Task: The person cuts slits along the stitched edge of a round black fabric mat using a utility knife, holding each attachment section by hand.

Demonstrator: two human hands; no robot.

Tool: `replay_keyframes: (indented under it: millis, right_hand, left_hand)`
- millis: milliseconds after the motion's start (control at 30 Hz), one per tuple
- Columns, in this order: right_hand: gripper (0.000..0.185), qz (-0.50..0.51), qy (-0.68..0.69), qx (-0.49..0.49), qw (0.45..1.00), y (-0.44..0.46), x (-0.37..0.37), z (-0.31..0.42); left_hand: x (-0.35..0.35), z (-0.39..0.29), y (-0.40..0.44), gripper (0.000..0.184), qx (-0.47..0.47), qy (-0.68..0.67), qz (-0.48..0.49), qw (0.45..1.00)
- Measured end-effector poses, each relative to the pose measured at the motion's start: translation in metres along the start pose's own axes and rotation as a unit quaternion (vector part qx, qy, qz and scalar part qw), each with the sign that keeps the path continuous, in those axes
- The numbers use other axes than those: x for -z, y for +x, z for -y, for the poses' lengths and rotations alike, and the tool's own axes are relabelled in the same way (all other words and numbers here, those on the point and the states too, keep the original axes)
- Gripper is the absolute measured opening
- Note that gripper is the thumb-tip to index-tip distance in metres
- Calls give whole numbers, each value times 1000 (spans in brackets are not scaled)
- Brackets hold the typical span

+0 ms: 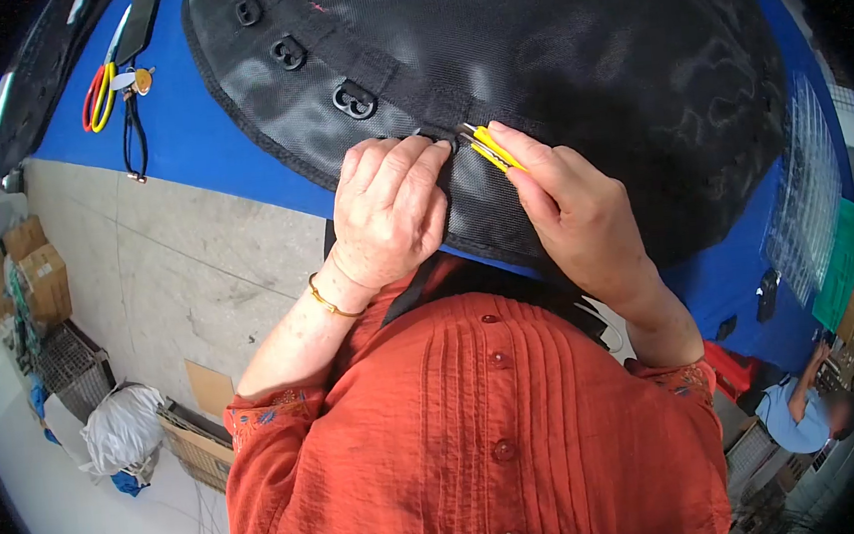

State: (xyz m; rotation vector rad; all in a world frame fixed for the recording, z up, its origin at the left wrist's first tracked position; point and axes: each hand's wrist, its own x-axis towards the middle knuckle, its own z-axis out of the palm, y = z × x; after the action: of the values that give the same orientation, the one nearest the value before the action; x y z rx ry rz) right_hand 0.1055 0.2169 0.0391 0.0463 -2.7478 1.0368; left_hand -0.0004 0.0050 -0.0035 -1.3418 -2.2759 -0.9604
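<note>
Black fabric [572, 65] looks soft, slippery; grasp its 7 o'clock hem [463, 240]. Left hand [390, 205] pinches it; right hand [582, 200] grips snips [496, 151].

A pair of scissors with one red and one yellow handle [101, 99] lies on the blue table covering [209, 174], just beside a thin black cord loop [136, 144]. Past the table edge, on the left of the view, brown cardboard boxes [45, 282] stand near a dark mesh crate [74, 365] and a crumpled white plastic sack [124, 426] — and at the far right, near a flat green panel [842, 269], is a person in a light blue shirt [798, 418].
</note>
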Motion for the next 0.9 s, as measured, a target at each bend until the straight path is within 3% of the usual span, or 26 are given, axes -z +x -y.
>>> replay_keyframes:
  millis: [567,900]
  right_hand:
    - [49,0,7,5,1000,4,6,1]
    - [54,34,-55,23,998,5,11,5]
  left_hand:
    - [1,-3,1,45,4,-3,-1,1000]
    - [1,-2,1,46,1,-11,-1,1000]
